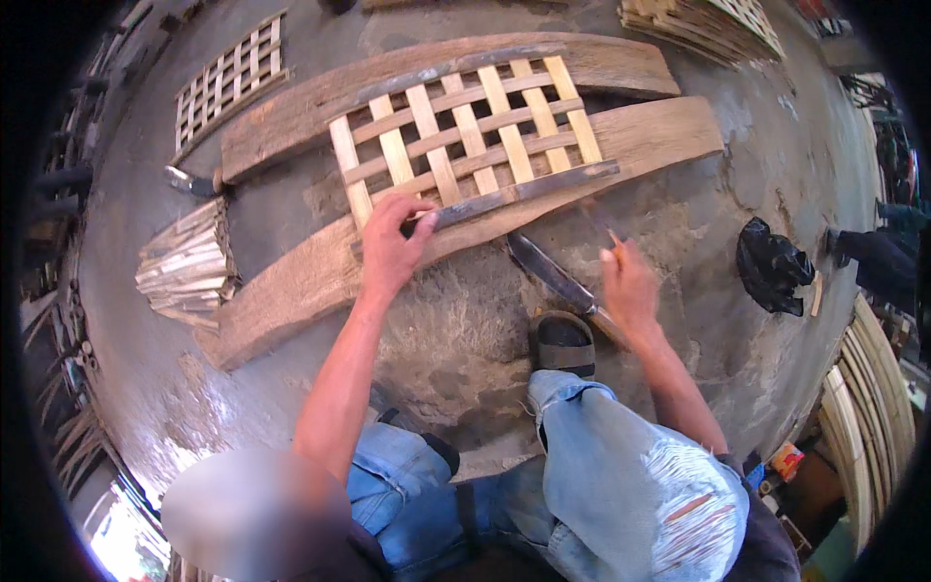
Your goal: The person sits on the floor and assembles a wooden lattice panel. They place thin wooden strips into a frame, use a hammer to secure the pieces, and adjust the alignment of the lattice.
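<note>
A woven lattice panel of pale bamboo strips [465,121] lies across two thick wooden planks, with a dark strip [524,191] along its near edge. My left hand [393,244] rests at the near left corner of the panel, thumb and finger pinched together over the dark strip; what they pinch is too small to tell. Off to the right, my right hand [630,286] is closed around a slim-handled, hammer-like tool [609,231], whose far end is smeared by motion. Below it, a large knife [551,272] with a wooden handle lies beside my sandalled foot, its tip by the near plank [659,136].
Another lattice panel [233,80] lies far left, near a tool with a metal head [192,181]. A bundle of split strips [189,264] sits left of the planks. Stacked panels [698,29] stand far right. A black plastic bag [771,264] and long strips [868,407] are at right.
</note>
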`<state>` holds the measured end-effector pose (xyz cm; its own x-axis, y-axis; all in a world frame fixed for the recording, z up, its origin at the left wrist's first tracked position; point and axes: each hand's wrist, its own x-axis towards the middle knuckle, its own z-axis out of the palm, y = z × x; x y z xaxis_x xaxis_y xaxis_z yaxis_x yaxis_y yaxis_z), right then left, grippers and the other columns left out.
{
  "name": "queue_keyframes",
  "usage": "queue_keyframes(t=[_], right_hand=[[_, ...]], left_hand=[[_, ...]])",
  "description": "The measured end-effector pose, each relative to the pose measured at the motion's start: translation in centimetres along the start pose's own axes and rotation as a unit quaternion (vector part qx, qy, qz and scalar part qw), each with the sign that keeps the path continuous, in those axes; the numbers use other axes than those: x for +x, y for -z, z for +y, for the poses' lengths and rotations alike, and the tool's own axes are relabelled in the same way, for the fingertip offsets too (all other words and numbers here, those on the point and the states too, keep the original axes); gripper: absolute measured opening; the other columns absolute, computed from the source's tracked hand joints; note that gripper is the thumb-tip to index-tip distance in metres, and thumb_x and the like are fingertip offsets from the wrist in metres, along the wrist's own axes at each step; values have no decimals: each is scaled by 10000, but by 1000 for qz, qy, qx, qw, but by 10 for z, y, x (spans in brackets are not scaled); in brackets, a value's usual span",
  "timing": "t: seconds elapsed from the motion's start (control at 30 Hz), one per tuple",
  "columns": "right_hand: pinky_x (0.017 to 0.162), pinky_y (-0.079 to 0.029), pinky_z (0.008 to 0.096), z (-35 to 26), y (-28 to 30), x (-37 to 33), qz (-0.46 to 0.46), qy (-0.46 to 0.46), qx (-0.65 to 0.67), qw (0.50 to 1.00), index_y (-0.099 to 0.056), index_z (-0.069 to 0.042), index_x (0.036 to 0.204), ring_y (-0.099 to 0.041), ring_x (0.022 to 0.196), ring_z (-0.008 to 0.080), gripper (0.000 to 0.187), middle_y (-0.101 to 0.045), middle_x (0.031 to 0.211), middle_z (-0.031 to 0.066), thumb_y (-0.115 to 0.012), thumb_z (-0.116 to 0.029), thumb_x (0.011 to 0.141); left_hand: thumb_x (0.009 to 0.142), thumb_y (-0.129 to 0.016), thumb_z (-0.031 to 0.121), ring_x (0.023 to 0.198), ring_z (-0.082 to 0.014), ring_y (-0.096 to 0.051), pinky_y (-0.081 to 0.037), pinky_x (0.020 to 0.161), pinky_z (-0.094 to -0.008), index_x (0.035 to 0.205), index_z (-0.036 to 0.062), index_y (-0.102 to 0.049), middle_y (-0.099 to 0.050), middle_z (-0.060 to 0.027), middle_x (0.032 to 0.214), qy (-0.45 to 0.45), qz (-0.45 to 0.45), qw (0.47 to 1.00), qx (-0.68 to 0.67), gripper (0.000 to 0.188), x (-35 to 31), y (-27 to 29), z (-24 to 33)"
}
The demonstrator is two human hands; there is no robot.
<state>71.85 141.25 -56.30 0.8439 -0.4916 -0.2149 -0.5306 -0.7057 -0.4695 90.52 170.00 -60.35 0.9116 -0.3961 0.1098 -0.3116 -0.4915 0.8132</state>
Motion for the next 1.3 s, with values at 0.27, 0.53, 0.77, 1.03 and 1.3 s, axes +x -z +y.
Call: queue_keyframes(t=[0.27, 0.53, 0.77, 1.03, 1.3], right_hand=[[828, -489, 451, 148, 8, -4, 101, 13, -57, 993, -621, -62, 1137, -595, 1014, 377, 313, -625, 1086, 163, -724, -172, 862], [917, -478, 429, 177, 69, 1, 201, 8, -68, 977, -673, -25, 1115, -597, 1063, 337, 264, -655, 1100, 157, -697, -163, 892], [788, -524, 415, 345, 241, -2, 251, -98, -233, 934, -687, -13, 1058, -678, 881, 301, 213, -686, 940, 167, -610, -193, 973], [858, -498, 488, 396, 222, 14, -65, -134, -318, 936, -656, -31, 1150, -640, 988, 456, 290, -690, 983, 235, -606, -102, 873], [1056, -422, 483, 586, 213, 66, -157, -135, -404, 891, -551, -8, 1334, -528, 1226, 447, 570, -581, 1278, 288, -674, -102, 785]], left_hand=[[903, -711, 90, 849, -151, -633, -523, 778, -293, 976, 24, -698, -672, -60, 933, 24, 113, 993, 8, 99, 39, 22, -13], [894, -711, 84, 849, -161, -645, -522, 773, -294, 982, 26, -703, -682, -63, 949, 10, 103, 995, 7, 105, 46, 19, -8], [861, -724, 89, 896, -199, -646, -521, 802, -325, 961, 44, -708, -680, -67, 972, -56, -20, 998, 30, 111, 68, -4, 17], [889, -715, 209, 905, -249, -640, -525, 812, -377, 956, 81, -710, -681, -61, 949, -139, -227, 956, 124, 145, 131, -24, 70], [890, -711, 200, 964, -229, -655, -527, 856, -386, 986, 111, -713, -687, -58, 979, -212, -335, 911, 110, 131, 155, -78, 95]])
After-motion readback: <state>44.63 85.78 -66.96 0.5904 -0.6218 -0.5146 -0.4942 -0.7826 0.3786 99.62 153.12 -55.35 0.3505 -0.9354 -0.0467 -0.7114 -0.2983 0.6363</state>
